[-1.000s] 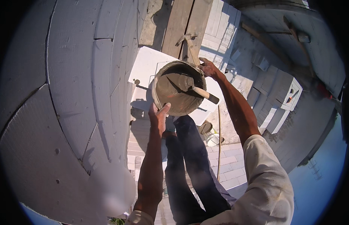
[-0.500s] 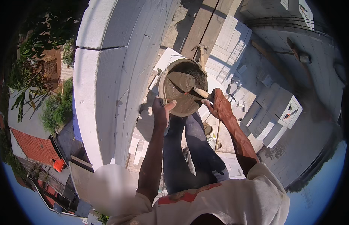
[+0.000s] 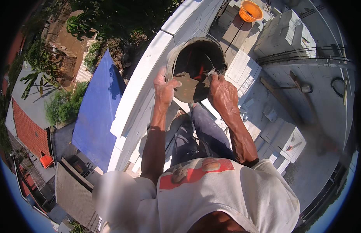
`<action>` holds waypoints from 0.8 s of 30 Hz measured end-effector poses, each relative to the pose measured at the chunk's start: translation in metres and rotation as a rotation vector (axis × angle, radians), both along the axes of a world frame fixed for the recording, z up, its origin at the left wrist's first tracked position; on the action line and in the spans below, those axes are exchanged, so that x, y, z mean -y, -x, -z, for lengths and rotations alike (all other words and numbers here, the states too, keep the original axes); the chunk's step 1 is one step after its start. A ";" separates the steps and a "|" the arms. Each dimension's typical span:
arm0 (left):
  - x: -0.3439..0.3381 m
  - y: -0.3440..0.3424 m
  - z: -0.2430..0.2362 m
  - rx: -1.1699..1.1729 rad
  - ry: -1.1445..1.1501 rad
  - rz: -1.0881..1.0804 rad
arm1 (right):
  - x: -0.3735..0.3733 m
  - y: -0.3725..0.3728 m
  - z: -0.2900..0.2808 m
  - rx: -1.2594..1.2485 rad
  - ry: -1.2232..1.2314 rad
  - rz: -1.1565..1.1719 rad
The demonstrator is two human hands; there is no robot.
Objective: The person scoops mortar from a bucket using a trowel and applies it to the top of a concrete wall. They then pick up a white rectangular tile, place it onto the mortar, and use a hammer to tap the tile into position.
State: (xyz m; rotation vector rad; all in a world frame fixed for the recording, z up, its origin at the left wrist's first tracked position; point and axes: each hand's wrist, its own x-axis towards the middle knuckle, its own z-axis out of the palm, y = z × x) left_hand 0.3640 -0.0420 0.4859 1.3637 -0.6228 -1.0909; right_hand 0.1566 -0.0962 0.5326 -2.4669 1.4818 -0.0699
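A round mortar bucket (image 3: 172, 62) is raised beside the top of a white block wall (image 3: 127, 118), dark inside with wet grey mortar (image 3: 186, 86) toward its near side. My left hand (image 3: 165, 87) is closed on its left side, thumb over the rim. My right hand (image 3: 222, 91) is closed at the bucket's right, gripping the trowel (image 3: 210, 73), whose handle is mostly hidden by my fingers and whose blade is hard to make out inside the bucket. My legs in dark trousers show below the bucket.
An orange basin (image 3: 250, 11) stands at the top right. Stacks of white blocks (image 3: 277, 40) fill the right, with rebar (image 3: 289, 54) and wooden boards (image 3: 279, 97). Beyond the wall's left edge, far below, are a blue tarp (image 3: 95, 112), roofs (image 3: 31, 128) and trees.
The bucket has risen in view and sits tilted beside the wall top. My right hand has moved from the rim to the trowel. The view has swung, showing more beyond the wall.
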 end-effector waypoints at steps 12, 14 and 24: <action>-0.039 -0.055 -0.089 0.019 0.369 -0.122 | -0.055 0.001 -0.078 0.076 0.219 -0.288; -0.048 -0.054 -0.093 0.068 0.382 -0.115 | -0.059 0.000 -0.071 0.101 0.295 -0.224; -0.067 -0.055 -0.090 0.321 0.408 -0.164 | -0.073 -0.009 -0.056 0.078 0.308 -0.242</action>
